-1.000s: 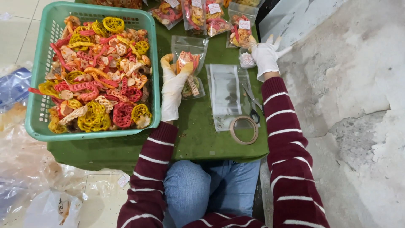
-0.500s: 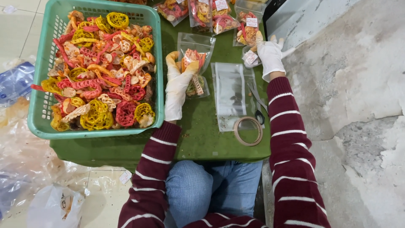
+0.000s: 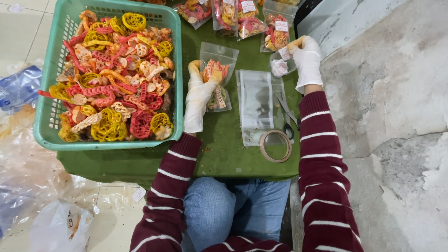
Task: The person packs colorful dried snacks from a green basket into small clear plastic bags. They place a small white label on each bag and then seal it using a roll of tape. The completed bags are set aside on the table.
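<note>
My left hand (image 3: 199,95), in a white glove, holds a few red and yellow lattice crackers over a clear plastic pouch (image 3: 217,77) lying on the green table (image 3: 224,149). My right hand (image 3: 304,58), also gloved, grips a small label (image 3: 280,67) at the edge of a filled pouch (image 3: 276,38) at the table's far right. A green basket (image 3: 112,74) heaped with red, yellow and orange crackers stands to the left of my left hand.
A stack of flat clear pouches (image 3: 256,100) lies mid-table, with scissors (image 3: 285,119) and a tape roll (image 3: 275,145) beside it. Several filled pouches (image 3: 224,14) lie at the far edge. Plastic bags (image 3: 28,177) crowd the floor at left; a grey concrete floor (image 3: 396,116) runs along the right.
The right hand has shifted slightly along the far right of the table with the label. The left hand stays over the open pouch with crackers.
</note>
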